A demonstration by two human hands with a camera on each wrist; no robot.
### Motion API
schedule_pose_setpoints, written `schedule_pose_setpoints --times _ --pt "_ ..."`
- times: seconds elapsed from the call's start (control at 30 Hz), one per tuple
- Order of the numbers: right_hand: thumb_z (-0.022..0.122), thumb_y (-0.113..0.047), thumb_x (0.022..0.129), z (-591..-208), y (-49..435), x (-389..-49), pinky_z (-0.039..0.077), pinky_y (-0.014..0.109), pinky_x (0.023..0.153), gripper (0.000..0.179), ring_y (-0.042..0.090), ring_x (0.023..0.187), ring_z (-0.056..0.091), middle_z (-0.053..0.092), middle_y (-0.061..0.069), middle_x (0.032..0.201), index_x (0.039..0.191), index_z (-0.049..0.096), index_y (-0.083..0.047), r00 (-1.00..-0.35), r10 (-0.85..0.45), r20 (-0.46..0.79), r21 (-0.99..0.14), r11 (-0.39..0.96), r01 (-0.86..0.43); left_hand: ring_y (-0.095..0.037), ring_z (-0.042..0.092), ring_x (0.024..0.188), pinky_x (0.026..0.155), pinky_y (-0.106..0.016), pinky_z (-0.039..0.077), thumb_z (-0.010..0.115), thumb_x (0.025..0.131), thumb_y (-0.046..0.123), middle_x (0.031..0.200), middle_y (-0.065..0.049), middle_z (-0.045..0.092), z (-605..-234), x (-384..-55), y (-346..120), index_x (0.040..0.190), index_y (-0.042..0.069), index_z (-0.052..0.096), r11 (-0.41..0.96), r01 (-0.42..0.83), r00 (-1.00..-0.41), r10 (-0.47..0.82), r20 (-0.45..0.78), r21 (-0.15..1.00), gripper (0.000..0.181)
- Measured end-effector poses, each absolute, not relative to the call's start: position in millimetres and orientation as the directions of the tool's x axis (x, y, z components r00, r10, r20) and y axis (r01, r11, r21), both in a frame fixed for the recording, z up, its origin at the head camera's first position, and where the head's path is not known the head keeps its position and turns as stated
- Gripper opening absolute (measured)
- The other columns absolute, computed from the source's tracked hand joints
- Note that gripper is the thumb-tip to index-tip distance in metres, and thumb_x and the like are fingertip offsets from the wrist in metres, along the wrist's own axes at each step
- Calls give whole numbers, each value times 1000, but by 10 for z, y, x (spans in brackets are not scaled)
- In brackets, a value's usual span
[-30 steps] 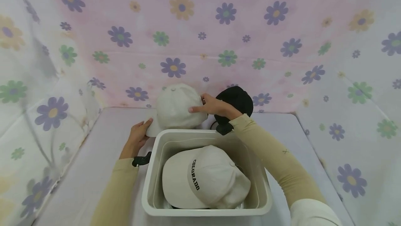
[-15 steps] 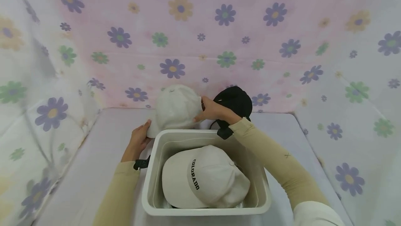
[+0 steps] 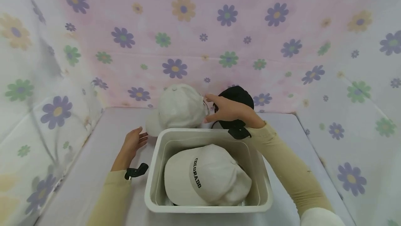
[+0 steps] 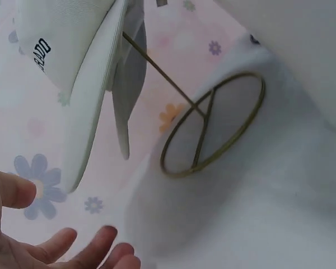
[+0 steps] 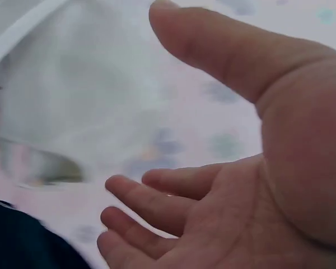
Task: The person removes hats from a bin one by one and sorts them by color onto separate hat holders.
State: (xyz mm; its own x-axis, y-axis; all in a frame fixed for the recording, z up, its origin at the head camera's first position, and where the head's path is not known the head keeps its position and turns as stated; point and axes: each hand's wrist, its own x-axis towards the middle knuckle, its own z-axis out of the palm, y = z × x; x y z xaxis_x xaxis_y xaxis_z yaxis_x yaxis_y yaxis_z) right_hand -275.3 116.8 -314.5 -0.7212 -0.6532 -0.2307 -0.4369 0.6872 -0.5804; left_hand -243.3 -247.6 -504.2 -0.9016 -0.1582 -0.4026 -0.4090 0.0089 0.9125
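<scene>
A white cap (image 3: 180, 106) stands behind the tub, its brim toward the left. In the left wrist view this cap (image 4: 56, 45) shows dark lettering, and a second brim (image 4: 122, 106) hangs beneath it. Below is a gold wire stand (image 4: 204, 115) with an oval base. My left hand (image 3: 134, 141) is just left of the brim, apart from it, fingers loosely extended. At the back of the white cap, my right hand (image 3: 230, 109) is spread, thumb and fingers apart, holding nothing. The cap's back looks blurred in the right wrist view.
A pale plastic tub (image 3: 209, 209) sits in front, holding a cream cap (image 3: 213, 175) lettered COLORADO. Behind my right hand stands a black cap (image 3: 239, 95). Flower-patterned cloth (image 3: 200, 45) rises at the back and both sides of the pale tabletop (image 3: 109, 125).
My left hand has let go of the white cap's brim and drawn back to the left. My right hand has moved off the cap's back toward the right, its fingers opening.
</scene>
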Motion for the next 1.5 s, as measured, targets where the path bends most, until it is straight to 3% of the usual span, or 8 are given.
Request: schedule_pose_setpoints --times 0.1,0.3,0.5,0.67,0.87,1.0,1.27,1.5 --pt "72 -37 96 -2956 1313 -2474 25 55 122 95 32 155 18 20 13 168 164 12 -8 -743 -655 -137 -531 681 -503 -41 43 139 115 -46 40 28 111 35 153 -33 37 -4968 -2369 -2505 158 -8 16 158 -362 -920 -218 -325 919 65" --pt "72 -38 96 -2720 1598 -1902 27 54 121 93 23 156 16 17 2 170 165 13 -18 -731 -674 109 -525 585 -618 -43 42 137 109 -54 37 34 110 32 148 -32 43 -4666 -2275 -2567 154 -6 29 345 -188 -941 -331 -68 920 59" --pt "72 -27 97 -2748 1835 -1563 32 53 118 92 23 156 17 13 1 171 165 11 -22 -645 -717 265 -376 539 -754 -18 50 122 99 -31 40 38 110 25 135 -12 56 -4325 -2226 -2646 142 -3 49 293 -16 -887 -445 122 956 44" --pt "70 -33 98 -2980 2017 -1365 24 34 124 91 25 157 15 9 2 171 165 10 -17 -667 -711 222 -329 590 -738 -5 53 112 97 -27 45 44 109 20 116 9 61 -3947 -2178 -2579 130 7 58 147 154 -850 -484 207 977 29" --pt "59 -50 101 -3385 2184 -1153 -4 10 118 89 32 158 7 5 6 172 165 8 -15 -731 -681 35 -391 664 -637 -14 63 114 96 -19 52 50 108 18 118 -1 68 -3494 -2011 -2328 124 7 62 -218 342 -920 -277 278 914 23" --pt "57 -52 101 -3700 2270 -1050 -4 5 115 87 36 156 12 11 9 171 165 12 -15 -772 -635 16 -439 689 -576 -16 66 113 97 -23 53 50 108 18 117 -4 72 -3313 -1926 -2125 124 5 64 -297 397 -918 -127 376 868 25" --pt "70 -55 92 -4266 2342 -829 -7 2 112 101 22 159 0 13 13 171 165 9 -21 -865 -495 83 -493 734 -468 -17 65 118 102 -29 52 44 109 10 118 -2 72 -3222 -1886 -1649 126 7 64 -230 379 -903 119 412 896 27" --pt "79 -51 84 -4414 2323 -688 -7 2 110 114 8 157 -6 10 12 171 165 7 -17 -877 -450 169 -480 739 -472 -17 64 119 104 -35 50 45 109 17 120 -7 70 -3212 -1942 -1358 128 7 63 -6 365 -880 325 347 931 28"
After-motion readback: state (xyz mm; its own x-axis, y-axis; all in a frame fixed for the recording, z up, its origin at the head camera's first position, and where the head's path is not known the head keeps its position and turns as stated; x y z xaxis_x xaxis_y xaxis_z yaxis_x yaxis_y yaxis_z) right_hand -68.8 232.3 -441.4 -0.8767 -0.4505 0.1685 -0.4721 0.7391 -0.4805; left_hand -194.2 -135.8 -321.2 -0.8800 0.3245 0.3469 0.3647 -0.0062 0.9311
